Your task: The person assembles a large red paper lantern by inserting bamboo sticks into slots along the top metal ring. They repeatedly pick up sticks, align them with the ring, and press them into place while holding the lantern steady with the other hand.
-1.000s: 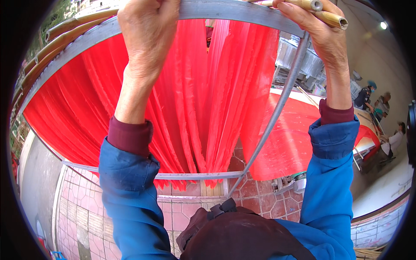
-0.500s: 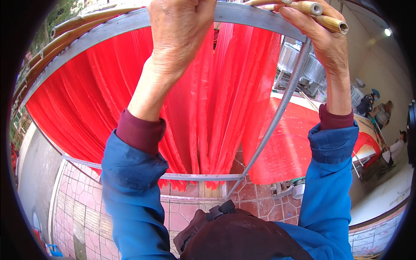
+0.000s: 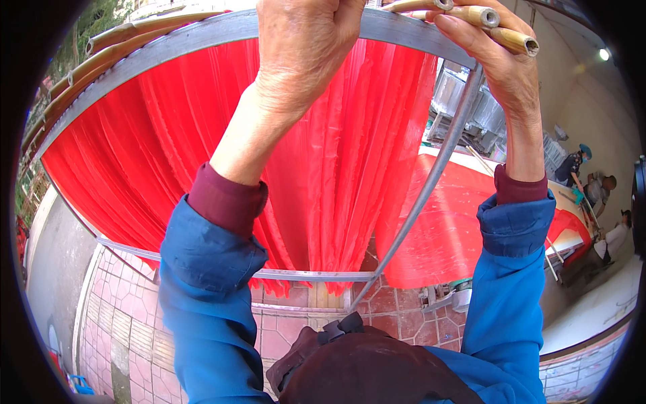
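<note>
The left hand (image 3: 306,47) is curled tight over the grey metal bar (image 3: 168,44) up high, fingers closed on it. The right hand (image 3: 501,64) is squeezed around a few bamboo sticks (image 3: 494,25) at the top of the bar. Long red sheets (image 3: 202,155) hang down in folds from more sticks along the bar, down to a lower rail (image 3: 303,275) above the tiled floor (image 3: 108,316)

A grey metal rack (image 3: 202,34) carries the load; bamboo poles (image 3: 484,17) lie across its top bar; red sheets (image 3: 155,148) hang under that bar down to the lower rail (image 3: 303,275); below the rack, a tiled floor (image 3: 121,316).
</note>
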`<action>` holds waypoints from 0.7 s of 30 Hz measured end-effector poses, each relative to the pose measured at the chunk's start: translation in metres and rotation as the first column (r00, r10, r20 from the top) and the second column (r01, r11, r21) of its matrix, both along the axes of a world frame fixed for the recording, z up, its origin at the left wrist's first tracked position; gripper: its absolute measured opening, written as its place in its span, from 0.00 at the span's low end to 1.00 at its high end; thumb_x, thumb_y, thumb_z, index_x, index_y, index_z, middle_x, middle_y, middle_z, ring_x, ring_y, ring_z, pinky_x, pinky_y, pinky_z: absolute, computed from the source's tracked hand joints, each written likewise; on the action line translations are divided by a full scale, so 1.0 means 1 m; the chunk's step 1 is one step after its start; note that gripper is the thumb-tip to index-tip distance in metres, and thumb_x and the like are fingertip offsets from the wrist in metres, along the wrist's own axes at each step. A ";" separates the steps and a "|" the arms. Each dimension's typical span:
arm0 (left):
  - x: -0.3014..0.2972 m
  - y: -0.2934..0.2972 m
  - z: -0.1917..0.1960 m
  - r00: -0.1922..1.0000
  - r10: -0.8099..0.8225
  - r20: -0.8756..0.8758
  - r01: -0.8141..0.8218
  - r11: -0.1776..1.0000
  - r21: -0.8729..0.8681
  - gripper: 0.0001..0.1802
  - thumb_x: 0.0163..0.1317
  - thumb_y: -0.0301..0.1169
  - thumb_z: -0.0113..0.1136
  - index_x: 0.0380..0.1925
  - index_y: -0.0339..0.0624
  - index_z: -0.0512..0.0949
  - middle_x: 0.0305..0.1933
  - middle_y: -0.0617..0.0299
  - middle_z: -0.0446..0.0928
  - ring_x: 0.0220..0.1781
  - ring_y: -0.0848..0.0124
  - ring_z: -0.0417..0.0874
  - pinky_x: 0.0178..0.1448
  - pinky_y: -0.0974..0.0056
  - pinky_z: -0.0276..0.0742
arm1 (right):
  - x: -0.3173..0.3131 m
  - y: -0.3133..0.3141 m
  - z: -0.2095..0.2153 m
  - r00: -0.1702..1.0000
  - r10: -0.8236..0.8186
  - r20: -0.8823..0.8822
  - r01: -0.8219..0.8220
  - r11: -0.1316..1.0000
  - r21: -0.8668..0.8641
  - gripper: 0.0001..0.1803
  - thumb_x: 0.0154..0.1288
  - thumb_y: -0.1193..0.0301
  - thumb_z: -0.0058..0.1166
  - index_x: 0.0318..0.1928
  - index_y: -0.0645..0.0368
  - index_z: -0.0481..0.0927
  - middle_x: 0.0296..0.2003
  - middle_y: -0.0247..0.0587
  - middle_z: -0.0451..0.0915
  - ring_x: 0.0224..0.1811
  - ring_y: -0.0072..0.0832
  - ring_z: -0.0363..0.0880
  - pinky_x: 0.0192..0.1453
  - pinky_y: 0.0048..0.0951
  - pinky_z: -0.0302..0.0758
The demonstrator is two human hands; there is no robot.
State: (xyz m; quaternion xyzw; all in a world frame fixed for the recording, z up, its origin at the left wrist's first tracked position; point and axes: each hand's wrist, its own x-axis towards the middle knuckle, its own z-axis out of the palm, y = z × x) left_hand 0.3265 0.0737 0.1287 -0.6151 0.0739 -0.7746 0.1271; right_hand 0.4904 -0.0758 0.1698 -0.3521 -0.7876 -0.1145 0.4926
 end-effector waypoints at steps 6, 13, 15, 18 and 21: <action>-0.003 -0.004 -0.004 0.999 0.005 -0.047 -0.009 0.997 -0.079 0.05 0.64 0.20 0.67 0.35 0.37 0.79 0.31 0.52 0.81 0.31 0.56 0.84 0.36 0.57 0.78 | 0.002 -0.001 -0.002 1.000 -0.020 -0.001 0.020 0.999 0.031 0.12 0.66 0.81 0.65 0.49 0.71 0.85 0.39 0.36 0.88 0.37 0.13 0.79 0.41 0.14 0.75; 0.004 0.015 -0.007 0.994 0.022 -0.110 -0.027 0.999 -0.046 0.05 0.65 0.22 0.64 0.37 0.37 0.77 0.33 0.48 0.80 0.35 0.48 0.83 0.39 0.51 0.77 | 0.016 -0.001 -0.003 0.998 -0.061 0.023 0.060 0.997 0.057 0.15 0.64 0.79 0.67 0.51 0.69 0.85 0.37 0.35 0.87 0.37 0.17 0.82 0.39 0.17 0.78; 0.006 0.022 -0.007 0.986 0.048 -0.158 -0.060 0.996 -0.067 0.04 0.66 0.23 0.63 0.37 0.37 0.77 0.33 0.46 0.79 0.36 0.46 0.83 0.39 0.49 0.76 | 0.023 0.001 -0.003 0.985 -0.165 0.055 0.159 0.981 0.110 0.15 0.68 0.67 0.67 0.54 0.53 0.88 0.43 0.40 0.90 0.46 0.28 0.90 0.54 0.30 0.86; 0.009 0.027 -0.006 0.982 0.081 -0.173 -0.092 0.994 -0.058 0.04 0.68 0.25 0.63 0.37 0.36 0.77 0.32 0.45 0.79 0.34 0.46 0.82 0.37 0.49 0.75 | 0.031 0.000 -0.004 0.974 -0.205 0.097 0.193 0.974 0.120 0.16 0.68 0.66 0.67 0.54 0.53 0.88 0.43 0.40 0.90 0.47 0.29 0.90 0.55 0.30 0.86; 0.011 0.030 -0.005 0.980 0.100 -0.172 -0.111 0.992 -0.058 0.05 0.68 0.27 0.65 0.37 0.38 0.79 0.33 0.53 0.82 0.33 0.56 0.84 0.36 0.56 0.78 | 0.031 -0.004 -0.004 0.964 -0.246 0.100 0.232 0.964 0.132 0.16 0.68 0.66 0.67 0.54 0.55 0.88 0.42 0.39 0.90 0.46 0.28 0.89 0.53 0.29 0.85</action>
